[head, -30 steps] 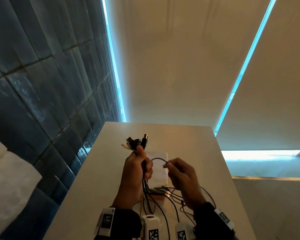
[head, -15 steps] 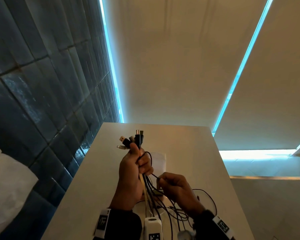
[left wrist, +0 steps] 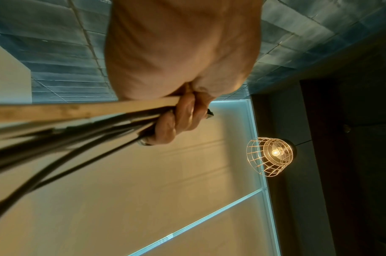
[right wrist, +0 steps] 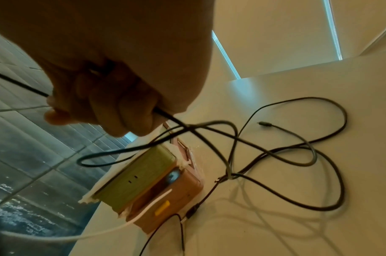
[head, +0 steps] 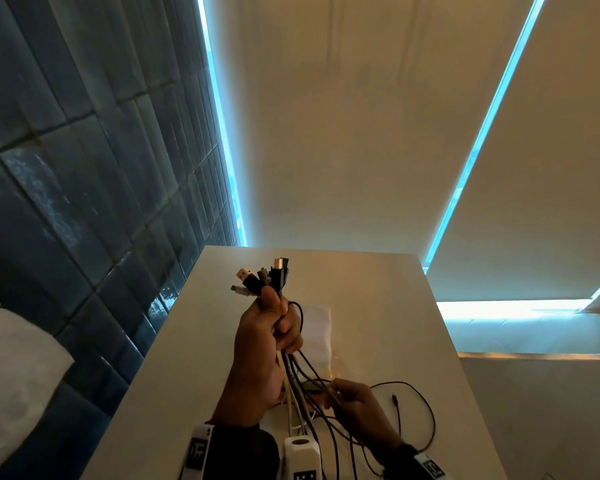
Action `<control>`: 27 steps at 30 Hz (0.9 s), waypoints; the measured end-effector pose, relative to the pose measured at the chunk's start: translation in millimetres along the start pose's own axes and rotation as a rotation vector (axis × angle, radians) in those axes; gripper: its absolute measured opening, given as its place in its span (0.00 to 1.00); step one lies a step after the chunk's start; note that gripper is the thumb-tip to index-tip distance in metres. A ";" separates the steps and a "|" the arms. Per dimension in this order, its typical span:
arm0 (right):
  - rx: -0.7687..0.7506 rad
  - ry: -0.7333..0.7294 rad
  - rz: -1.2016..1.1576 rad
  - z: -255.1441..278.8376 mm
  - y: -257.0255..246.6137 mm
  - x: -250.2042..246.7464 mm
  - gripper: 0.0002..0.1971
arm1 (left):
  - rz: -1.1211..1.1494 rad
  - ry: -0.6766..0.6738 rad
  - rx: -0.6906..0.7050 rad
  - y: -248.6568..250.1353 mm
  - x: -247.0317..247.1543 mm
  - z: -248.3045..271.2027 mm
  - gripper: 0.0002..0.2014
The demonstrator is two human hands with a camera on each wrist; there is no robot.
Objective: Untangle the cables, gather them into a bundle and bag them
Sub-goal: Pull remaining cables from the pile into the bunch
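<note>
My left hand [head: 274,327] grips a bunch of cables [head: 297,382] upright above the white table [head: 388,306], with several plug ends [head: 265,277] fanning out over the thumb. The left wrist view shows the same fist [left wrist: 179,119] closed round black and pale cables [left wrist: 78,121]. Lower and to the right, my right hand [head: 340,393] pinches a thin black cable [right wrist: 170,117] that trails down to loose loops [head: 426,410] on the table. A clear plastic bag [head: 317,327] lies flat behind my left hand.
A green and pink box [right wrist: 148,178] sits near the table's left edge, under the cables. A dark tiled wall [head: 84,202] runs along the left. Pale blinds [head: 343,133] stand beyond the far edge. A caged lamp [left wrist: 271,155] hangs overhead.
My right hand has slid down the black cable from beside the left hand to near the tabletop. The left hand has risen slightly with its bunch of plugs.
</note>
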State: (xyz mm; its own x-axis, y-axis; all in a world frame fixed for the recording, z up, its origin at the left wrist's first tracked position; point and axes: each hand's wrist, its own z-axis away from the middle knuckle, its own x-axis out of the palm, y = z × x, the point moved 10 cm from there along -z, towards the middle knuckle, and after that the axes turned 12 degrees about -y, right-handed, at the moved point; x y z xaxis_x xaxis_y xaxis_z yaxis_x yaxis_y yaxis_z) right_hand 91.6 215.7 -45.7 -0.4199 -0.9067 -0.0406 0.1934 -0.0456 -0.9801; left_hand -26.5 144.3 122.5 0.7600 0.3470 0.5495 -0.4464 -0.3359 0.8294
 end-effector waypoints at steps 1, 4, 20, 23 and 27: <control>0.007 0.007 -0.005 -1.5 2.4 -0.2 0.10 | 0.004 -0.007 -0.002 0.8 1.5 0.3 0.17; 0.062 0.021 -0.063 -4.0 22.3 -1.9 0.11 | 0.024 -0.025 0.007 7.5 5.3 1.0 0.17; -0.270 0.204 -0.133 13.3 -131.9 -21.6 0.11 | -0.126 0.132 -0.073 -1.1 -4.4 6.1 0.18; -0.354 0.109 -0.110 20.1 -159.4 -1.2 0.12 | -0.180 0.187 -0.101 -2.1 -6.5 8.2 0.16; -0.393 0.055 -0.089 24.5 -163.3 13.4 0.12 | -0.179 0.220 -0.103 -0.6 -9.4 9.1 0.17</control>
State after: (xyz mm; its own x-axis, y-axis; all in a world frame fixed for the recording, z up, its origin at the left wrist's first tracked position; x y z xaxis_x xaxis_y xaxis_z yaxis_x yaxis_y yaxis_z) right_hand 76.1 200.7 118.5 -0.4688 -0.8820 0.0483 -0.1953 0.0502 -0.9795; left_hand -29.1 133.3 115.9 0.7154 0.5779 0.3927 -0.3683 -0.1657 0.9148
